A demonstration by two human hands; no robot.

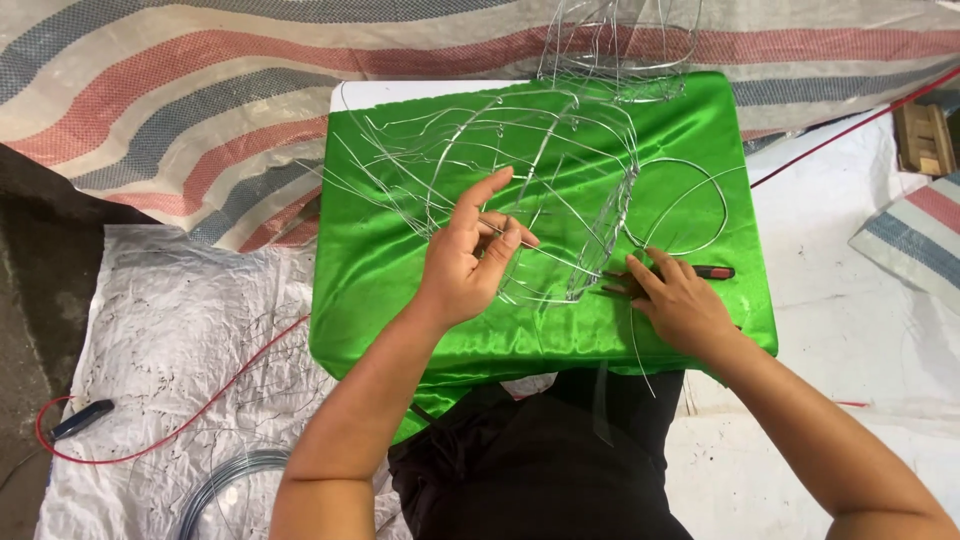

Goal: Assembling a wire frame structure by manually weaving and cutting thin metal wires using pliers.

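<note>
The left hand (pixel 470 262) pinched a strand of the wire frame (pixel 560 170) while the right hand (pixel 678 300) gripped pliers (pixel 690 272) on the green cloth (pixel 400 270).

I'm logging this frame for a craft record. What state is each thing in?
Wire frame: bent into loops, lying on the cloth.
Green satin cloth: spread over the board.
Left hand: raised, pinching a wire.
Right hand: resting on the pliers.
Pliers: lying flat.
Wire coil: wound, on the floor.
</note>
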